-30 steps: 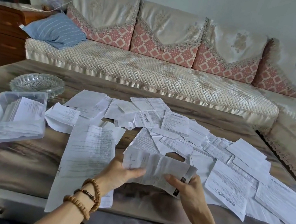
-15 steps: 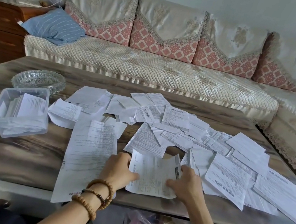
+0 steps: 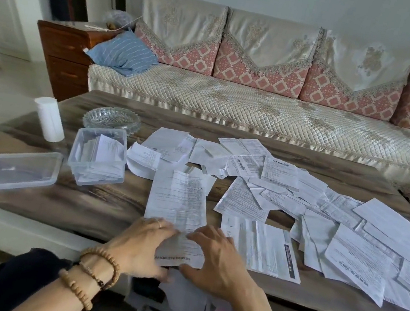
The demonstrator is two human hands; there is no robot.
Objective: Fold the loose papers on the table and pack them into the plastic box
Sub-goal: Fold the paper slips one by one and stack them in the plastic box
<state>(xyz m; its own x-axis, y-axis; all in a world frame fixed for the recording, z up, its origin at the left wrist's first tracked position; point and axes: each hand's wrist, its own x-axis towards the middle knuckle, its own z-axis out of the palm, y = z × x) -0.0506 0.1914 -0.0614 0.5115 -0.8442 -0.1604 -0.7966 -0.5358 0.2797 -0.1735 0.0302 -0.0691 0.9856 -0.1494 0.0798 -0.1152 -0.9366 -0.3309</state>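
A long printed paper [image 3: 178, 199] lies lengthwise at the table's near edge. My left hand [image 3: 141, 244] and my right hand [image 3: 217, 259] both hold its near end, fingers on top and thumbs underneath, and that end is bent up off the table. The clear plastic box [image 3: 97, 157] stands to the left with several folded papers inside. Many loose papers [image 3: 287, 190] cover the middle and right of the table. A creased sheet [image 3: 261, 247] lies flat just right of my right hand.
The box's clear lid [image 3: 10, 173] lies at the near left of the wooden table [image 3: 99, 205]. A white cylinder [image 3: 49, 120] and a glass dish [image 3: 111, 117] stand behind the box. A sofa [image 3: 259, 110] runs along the far side.
Both hands let go of the creased sheet, which now lies flat on the right. They moved left and took hold of the long paper's near end.
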